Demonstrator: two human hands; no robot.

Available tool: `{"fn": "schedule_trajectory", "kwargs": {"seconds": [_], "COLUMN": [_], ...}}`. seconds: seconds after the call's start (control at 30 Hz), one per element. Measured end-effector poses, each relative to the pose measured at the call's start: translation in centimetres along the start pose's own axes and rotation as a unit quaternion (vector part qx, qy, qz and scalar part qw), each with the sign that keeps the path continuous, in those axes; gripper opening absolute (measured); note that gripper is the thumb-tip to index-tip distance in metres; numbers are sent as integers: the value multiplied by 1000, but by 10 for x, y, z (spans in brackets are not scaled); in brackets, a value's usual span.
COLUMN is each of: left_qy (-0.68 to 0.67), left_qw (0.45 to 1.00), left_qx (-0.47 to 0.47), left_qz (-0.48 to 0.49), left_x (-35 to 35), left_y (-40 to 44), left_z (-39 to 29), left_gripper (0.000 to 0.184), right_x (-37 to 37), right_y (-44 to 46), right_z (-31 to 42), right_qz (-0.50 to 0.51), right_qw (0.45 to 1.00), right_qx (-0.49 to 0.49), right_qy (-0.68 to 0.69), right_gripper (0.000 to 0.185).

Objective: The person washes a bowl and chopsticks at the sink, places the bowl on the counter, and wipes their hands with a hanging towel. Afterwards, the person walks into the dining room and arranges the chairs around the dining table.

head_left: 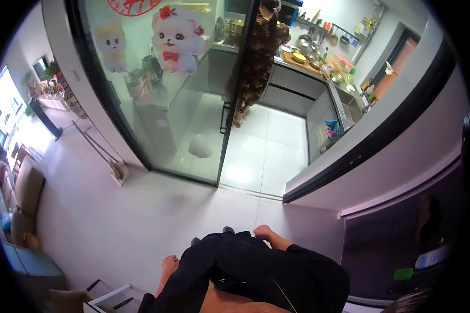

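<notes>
My left hand hangs low beside my dark clothing, its fingers loosely curled, and I see nothing in it. On the other side, my right hand reaches a little forward of my body with fingers folded in, also with nothing visible in it. Both hands are over the pale tiled floor and touch no object. Ahead stands a glass sliding door with a black frame and white puppy stickers. To its right is an opening into a kitchen.
A person in dark patterned clothes stands in the kitchen by the counter. A broom and dustpan lean left of the door. A sofa and a chair are at left, a dark glossy panel at right.
</notes>
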State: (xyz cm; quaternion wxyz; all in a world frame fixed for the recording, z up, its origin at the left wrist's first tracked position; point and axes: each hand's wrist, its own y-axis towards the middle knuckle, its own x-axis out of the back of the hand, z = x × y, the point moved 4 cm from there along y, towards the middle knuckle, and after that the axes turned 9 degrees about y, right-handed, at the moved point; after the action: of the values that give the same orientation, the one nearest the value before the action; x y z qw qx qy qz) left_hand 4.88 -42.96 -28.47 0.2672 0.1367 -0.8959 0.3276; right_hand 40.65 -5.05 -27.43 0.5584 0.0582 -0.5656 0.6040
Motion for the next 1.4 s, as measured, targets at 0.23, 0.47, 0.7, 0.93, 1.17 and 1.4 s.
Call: {"fn": "schedule_trajectory", "kwargs": {"seconds": [0.23, 0.47, 0.7, 0.93, 1.17, 1.4], "left_qy": [-212, -519, -208, -816, -754, -797], "left_qw": [976, 850, 966, 562, 652, 598], "left_qx": [25, 90, 142, 135, 64, 54], "left_qz": [-32, -2, -52, 5, 44, 62], "left_x": [-30, -52, -59, -67, -41, -61], "left_y": [13, 3, -11, -8, -27, -41], "left_z": [25, 25, 51, 80, 101, 95], "left_gripper": [22, 26, 23, 22, 22, 21], "right_x": [-14, 30, 44, 57, 76, 63], "right_y": [-1, -34, -22, 0, 44, 69], "right_z": [-27, 5, 23, 53, 80, 71], "right_qz": [-25, -10, -47, -2, 17, 48], "right_qw": [978, 921, 937, 997, 993, 964], "right_qx": [-24, -174, -78, 65, 11, 221], "right_qy": [203, 348, 337, 31, 115, -140], "right_gripper": [19, 15, 15, 27, 25, 24]}}
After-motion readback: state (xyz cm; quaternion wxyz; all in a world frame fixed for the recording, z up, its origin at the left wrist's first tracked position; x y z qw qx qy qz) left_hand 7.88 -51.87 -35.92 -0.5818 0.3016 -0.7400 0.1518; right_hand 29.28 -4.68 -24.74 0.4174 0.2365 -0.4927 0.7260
